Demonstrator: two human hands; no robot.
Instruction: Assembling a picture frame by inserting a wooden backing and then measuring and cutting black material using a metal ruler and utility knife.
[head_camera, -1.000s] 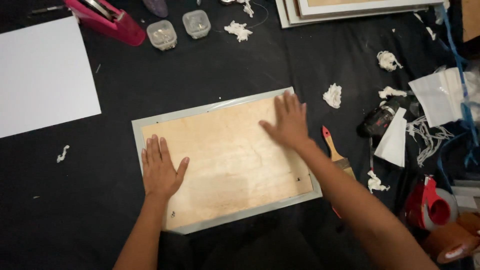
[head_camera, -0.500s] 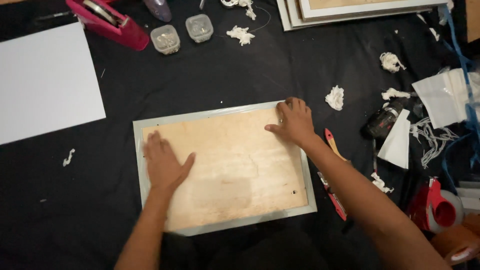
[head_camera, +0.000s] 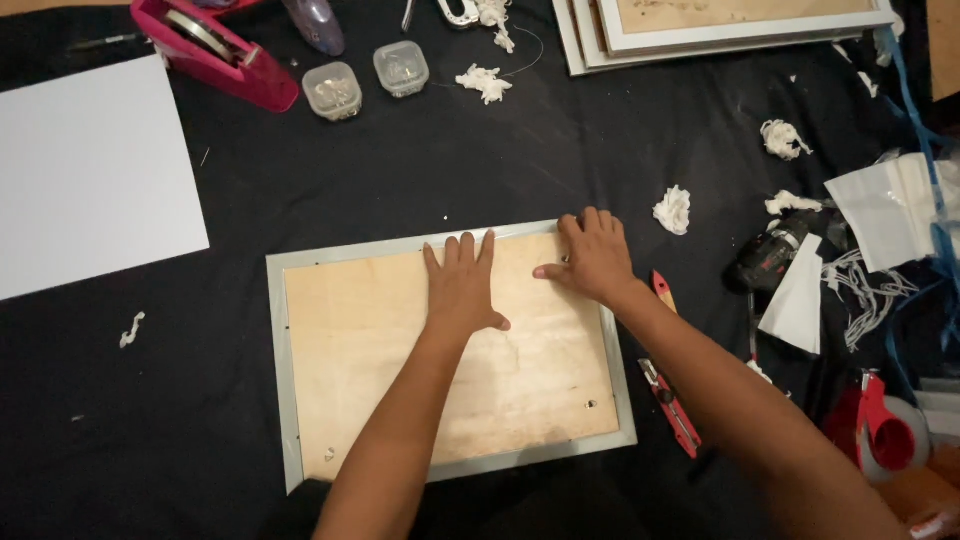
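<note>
Picture frame (head_camera: 290, 400), pale grey-green and lying face down with its plywood backing board (head_camera: 400, 340) up, sits under both our hands on the black cloth (head_camera: 300, 190). Our left hand (head_camera: 462, 285) lies flat and spread on the board near the top edge, fingers pointing away from us, holding nothing. Our right hand (head_camera: 592, 258) presses beside it at the frame's upper right corner, fingers slightly bent, fingertips on the board and rim; it grips nothing that we can see.

Far to the left of our left hand lies a large white sheet (head_camera: 85, 175). Beyond our right hand, at the top edge of the view, we see a stack of white-rimmed frames (head_camera: 720, 25). Up and left of our hands sits a pink tape dispenser (head_camera: 215, 55), and next to it two small clear plastic tubs (head_camera: 365, 80) with lids.

To the right of our right hand we see a black drill (head_camera: 770, 255), a white folded paper (head_camera: 795, 300) and a clear plastic bag (head_camera: 885, 215). Lower right stands a red tape gun (head_camera: 885, 430). Just below our right forearm lies a red utility knife (head_camera: 670, 405), and a small red-handled tool (head_camera: 663, 290) shows near the wrist. Crumpled white scraps (head_camera: 675, 210) dot the cloth around us.
</note>
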